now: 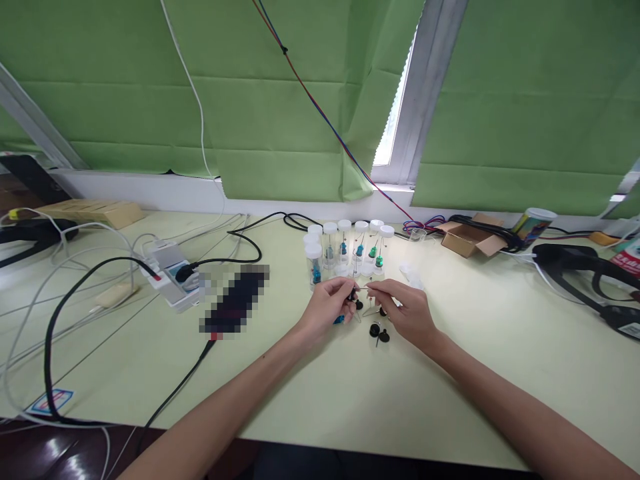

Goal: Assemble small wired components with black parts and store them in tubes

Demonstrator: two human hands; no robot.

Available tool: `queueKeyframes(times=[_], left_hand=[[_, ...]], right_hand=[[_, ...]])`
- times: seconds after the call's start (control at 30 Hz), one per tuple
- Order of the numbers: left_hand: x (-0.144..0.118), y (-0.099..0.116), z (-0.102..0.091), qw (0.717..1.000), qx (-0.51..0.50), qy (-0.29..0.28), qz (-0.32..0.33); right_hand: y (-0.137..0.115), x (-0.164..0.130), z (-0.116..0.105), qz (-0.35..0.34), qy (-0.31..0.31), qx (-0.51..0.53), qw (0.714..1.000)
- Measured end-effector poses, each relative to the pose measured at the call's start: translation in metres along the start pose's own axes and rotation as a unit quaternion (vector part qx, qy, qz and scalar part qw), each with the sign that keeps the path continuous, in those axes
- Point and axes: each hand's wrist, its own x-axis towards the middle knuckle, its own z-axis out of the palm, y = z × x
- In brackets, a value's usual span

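My left hand is closed in a pinch on a small black part, partly hidden by the fingers. My right hand, also closed, grips a thin metal rod that reaches across to the black part. Below the hands lie loose black round pieces, some with thin pins. A small blue piece rests under my left fingers. Just beyond the hands stand several clear vials with white caps, holding small blue or green pieces on thin stems.
To the left are a phone-like dark device, blurred out, and a white power strip with tangled cables. An open cardboard box and a canister stand at back right. Black-framed eyewear lies far right.
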Motion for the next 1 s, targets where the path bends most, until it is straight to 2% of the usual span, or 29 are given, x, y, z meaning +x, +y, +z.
queueKeyframes(times=[0.2, 0.37, 0.5, 0.77, 0.87, 1.0], left_hand=[[-0.0003, -0.0003, -0.0002, 1.000, 0.000, -0.001, -0.003], [0.0000, -0.0014, -0.0007, 1.000, -0.006, 0.000, -0.002], [-0.0009, 0.0008, 0.0006, 1.000, -0.011, -0.001, -0.004], [-0.0019, 0.0025, 0.0024, 1.000, -0.024, 0.007, -0.008], [-0.0032, 0.0040, 0.0040, 1.000, -0.025, 0.001, -0.014], [-0.0049, 0.0076, 0.0069, 0.999, -0.034, -0.002, -0.026]], right_hand=[[0.0001, -0.0015, 0.0008, 0.031, 0.000, 0.024, 0.999], [-0.0014, -0.0020, 0.0036, 0.144, -0.010, 0.117, 0.983], [-0.0056, 0.0012, 0.0032, 0.243, -0.030, 0.240, 0.939], [-0.0010, 0.0041, 0.0014, 0.353, -0.059, 0.422, 0.833], [0.0001, 0.0041, 0.0013, 0.370, -0.068, 0.471, 0.798], [0.0004, 0.0044, 0.0005, 0.365, -0.088, 0.520, 0.767]])
